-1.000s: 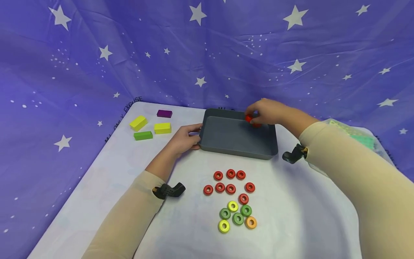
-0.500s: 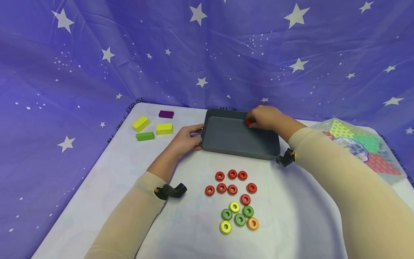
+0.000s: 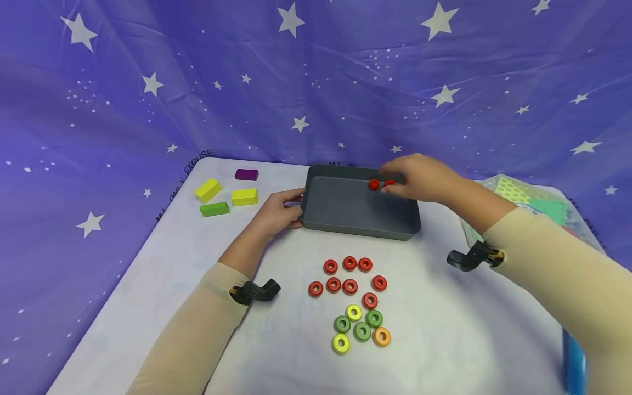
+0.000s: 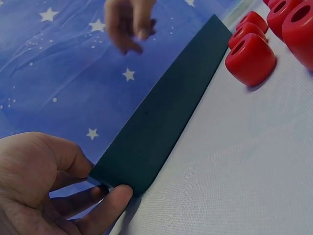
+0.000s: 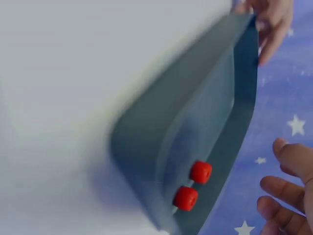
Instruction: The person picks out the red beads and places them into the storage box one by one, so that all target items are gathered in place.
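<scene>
A dark grey rectangular tray (image 3: 345,207) lies near the far edge of the table. My left hand (image 3: 277,215) grips its left side; the left wrist view shows the thumb and fingers around one tray corner (image 4: 132,161). Above the tray's far right part, my right hand (image 3: 425,179) hovers with parted fingers that hold nothing. Two red ring beads (image 3: 373,185) rest side by side in the tray; the right wrist view shows them (image 5: 201,172) near the wall, and the fingers partly cover one in the head view. In front of the tray lie several loose red ring beads (image 3: 350,286).
Closer to me are green (image 3: 362,332), yellow (image 3: 340,344) and orange ring beads (image 3: 382,337). Yellow (image 3: 244,197), green (image 3: 215,209) and purple blocks (image 3: 247,174) lie at the far left. A clear bag with coloured pieces (image 3: 548,208) sits on the right, partly behind my arm.
My right hand lowered a red ring bead into the tray and let go. It has since risen and drawn back to the right. My left hand stays on the tray.
</scene>
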Tool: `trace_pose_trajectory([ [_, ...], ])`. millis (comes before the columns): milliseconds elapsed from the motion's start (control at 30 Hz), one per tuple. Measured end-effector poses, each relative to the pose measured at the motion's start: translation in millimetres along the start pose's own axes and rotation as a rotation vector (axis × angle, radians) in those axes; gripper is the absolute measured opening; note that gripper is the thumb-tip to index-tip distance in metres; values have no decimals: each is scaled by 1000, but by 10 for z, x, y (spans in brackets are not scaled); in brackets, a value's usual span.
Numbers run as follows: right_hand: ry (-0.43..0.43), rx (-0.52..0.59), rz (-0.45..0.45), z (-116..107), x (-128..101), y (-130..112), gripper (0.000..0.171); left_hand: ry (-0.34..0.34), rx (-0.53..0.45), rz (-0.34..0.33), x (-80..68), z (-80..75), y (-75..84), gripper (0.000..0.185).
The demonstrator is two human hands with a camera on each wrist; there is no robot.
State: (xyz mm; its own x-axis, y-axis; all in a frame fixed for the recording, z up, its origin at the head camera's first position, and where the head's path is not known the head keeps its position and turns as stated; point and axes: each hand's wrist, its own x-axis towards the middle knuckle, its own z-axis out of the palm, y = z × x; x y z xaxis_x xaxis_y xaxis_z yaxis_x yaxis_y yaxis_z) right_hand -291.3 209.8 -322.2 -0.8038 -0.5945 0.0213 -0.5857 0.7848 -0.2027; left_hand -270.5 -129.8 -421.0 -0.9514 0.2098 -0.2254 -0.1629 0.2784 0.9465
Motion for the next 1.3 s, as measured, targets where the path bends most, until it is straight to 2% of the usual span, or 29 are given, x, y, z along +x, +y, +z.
trace_pose_trajectory([
  [233, 85, 130, -112, 247, -682, -268, 34, -3, 18, 5, -31, -22, 16, 63],
  [400, 45, 202, -145, 604, -1095, -582, 35, -6, 13, 9, -18, -20, 29, 63],
  [567, 22, 188, -156, 887, -1247, -786, 37, 1, 16, 9, -9, -20, 30, 63],
  [767, 32, 137, -190, 1034, -1263, -850, 33, 3, 20, 15, -32, 5, 1, 62],
  [900, 61, 133, -214, 1035, -1264, -843, 30, 3, 17, 13, -34, -5, -42, 61],
  [1000, 75, 150, -230, 945, -1256, -803, 29, 2, 5, 12, -25, -9, -65, 61],
  [1133, 63, 145, -222, 702, -1195, -711, 32, -3, -4, 14, -7, -7, -64, 62],
  [1300, 61, 82, -186, 322, -1026, -612, 34, -3, -11, 23, -2, -7, -33, 62],
])
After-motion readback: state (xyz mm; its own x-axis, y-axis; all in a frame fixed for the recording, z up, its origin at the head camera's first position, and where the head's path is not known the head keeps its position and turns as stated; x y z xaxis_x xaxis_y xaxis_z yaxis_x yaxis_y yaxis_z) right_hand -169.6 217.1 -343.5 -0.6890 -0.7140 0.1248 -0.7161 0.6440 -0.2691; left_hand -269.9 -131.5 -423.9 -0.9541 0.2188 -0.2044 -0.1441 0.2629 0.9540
